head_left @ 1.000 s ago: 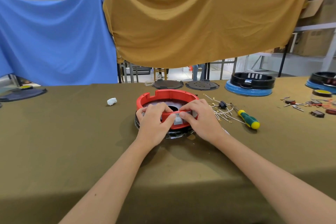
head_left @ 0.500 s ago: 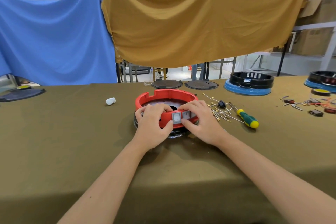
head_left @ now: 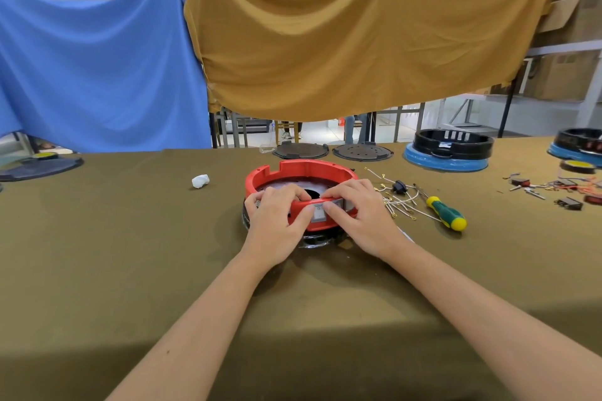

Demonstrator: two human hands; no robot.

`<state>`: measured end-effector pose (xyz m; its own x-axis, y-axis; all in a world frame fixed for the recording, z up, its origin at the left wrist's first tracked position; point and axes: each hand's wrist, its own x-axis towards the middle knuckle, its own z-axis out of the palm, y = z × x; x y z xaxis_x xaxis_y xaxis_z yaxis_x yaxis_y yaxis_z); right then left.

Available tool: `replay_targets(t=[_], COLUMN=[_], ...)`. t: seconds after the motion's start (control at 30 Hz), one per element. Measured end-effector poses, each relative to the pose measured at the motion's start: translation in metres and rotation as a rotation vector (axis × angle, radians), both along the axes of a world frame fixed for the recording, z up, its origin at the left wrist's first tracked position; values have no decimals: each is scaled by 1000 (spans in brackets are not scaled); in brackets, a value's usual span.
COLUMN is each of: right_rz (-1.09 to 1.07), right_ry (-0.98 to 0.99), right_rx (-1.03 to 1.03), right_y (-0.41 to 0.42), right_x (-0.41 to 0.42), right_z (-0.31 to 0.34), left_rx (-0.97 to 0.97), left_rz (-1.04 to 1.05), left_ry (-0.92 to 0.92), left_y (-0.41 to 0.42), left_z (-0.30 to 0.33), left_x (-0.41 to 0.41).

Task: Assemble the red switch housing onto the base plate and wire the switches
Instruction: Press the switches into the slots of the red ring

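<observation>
Bright red switch housing (head_left: 303, 172) at centre frame, over a dark, glossy black base plate (head_left: 312, 240); pale grey switches (head_left: 321, 212) set in its near red wall. Olive-brown table cover (head_left: 130, 254) across the lower frame. Screwdriver (head_left: 447, 213) at right of centre, green handle with yellow end. Whitish wires (head_left: 399, 203) with gold tips beside it. Small white wad (head_left: 200, 181) left of centre. Blue cloth (head_left: 94, 58) upper left, mustard cloth (head_left: 358, 42) upper right. Black ring on blue base (head_left: 445, 162) at right
</observation>
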<state>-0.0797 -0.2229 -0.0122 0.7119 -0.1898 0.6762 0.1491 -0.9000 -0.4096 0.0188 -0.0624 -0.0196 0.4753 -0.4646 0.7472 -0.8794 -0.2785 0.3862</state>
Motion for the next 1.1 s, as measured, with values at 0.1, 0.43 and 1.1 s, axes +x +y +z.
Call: replay_targets(t=[0.1, 0.43, 1.1], right_rz=[-21, -33, -93], right_ry=[-9, -38, -44], right_rx=[-40, -121, -129], right_y=[2, 2, 6], right_x=[2, -2, -1], right_z=[0, -2, 1], left_rx=[5, -11, 6], left_rz=[2, -8, -27], left_ry=[8, -21, -12], left_y=[-2, 2, 3], left_z=[1, 1, 1], left_x=[0, -2, -1])
